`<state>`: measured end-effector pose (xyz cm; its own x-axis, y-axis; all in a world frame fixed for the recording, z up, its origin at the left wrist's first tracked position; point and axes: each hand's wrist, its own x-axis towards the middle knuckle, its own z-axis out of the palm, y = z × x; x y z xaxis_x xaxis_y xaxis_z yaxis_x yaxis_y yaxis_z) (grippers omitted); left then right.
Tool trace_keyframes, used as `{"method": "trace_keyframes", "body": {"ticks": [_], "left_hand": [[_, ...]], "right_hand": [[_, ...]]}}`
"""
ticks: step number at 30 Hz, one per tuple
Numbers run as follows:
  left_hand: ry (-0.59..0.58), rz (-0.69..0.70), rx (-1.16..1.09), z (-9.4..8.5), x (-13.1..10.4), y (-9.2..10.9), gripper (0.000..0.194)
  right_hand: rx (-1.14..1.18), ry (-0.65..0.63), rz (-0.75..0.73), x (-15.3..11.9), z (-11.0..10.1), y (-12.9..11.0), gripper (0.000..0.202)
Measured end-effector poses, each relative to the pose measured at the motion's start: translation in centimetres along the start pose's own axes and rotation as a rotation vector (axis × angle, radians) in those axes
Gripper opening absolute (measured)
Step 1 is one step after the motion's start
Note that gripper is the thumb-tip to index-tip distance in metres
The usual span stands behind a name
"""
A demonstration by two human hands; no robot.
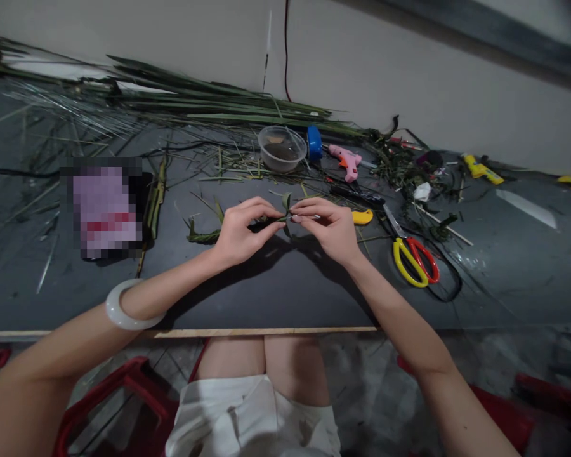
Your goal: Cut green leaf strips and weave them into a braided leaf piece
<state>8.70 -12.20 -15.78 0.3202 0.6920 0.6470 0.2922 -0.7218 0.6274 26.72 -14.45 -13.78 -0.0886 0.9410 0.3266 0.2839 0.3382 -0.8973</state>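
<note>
Both hands meet over the middle of the grey table [266, 298]. My left hand [247, 230] pinches a green leaf piece [287, 202], whose tip stands up between the hands. From under the left hand, a darker green woven or twisted leaf part [203, 237] sticks out to the left. My right hand [328, 227] is closed at the fingertips on the same leaf piece, with a thin pale sliver between the fingers. Just right of it lies a yellow handle [362, 218]. Scissors with red and yellow handles [410, 261] rest farther right.
Behind the hands are a clear plastic bowl [282, 150], a blue lid-like object [315, 142], a pink glue gun [346, 161] and leaf scraps. Long green leaves [219, 98] line the wall. A blurred-out purple item [107, 209] lies left; a yellow tool [481, 169] lies right.
</note>
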Motion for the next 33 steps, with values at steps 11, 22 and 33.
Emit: {"method": "trace_keyframes", "body": {"ticks": [11, 22, 33], "left_hand": [[-0.068, 0.033, -0.073, 0.0, 0.0, -0.1, 0.009], [-0.049, -0.077, 0.007, -0.1, 0.2, -0.1, 0.010], [-0.038, -0.137, 0.010, 0.1, 0.2, -0.1, 0.011]], "right_hand": [[0.441, 0.000, 0.329, 0.4, 0.7, 1.2, 0.029], [0.377, 0.183, 0.274, -0.2, 1.5, 1.6, 0.028], [0.460, 0.256, 0.324, -0.8, 2.1, 1.6, 0.026]]}}
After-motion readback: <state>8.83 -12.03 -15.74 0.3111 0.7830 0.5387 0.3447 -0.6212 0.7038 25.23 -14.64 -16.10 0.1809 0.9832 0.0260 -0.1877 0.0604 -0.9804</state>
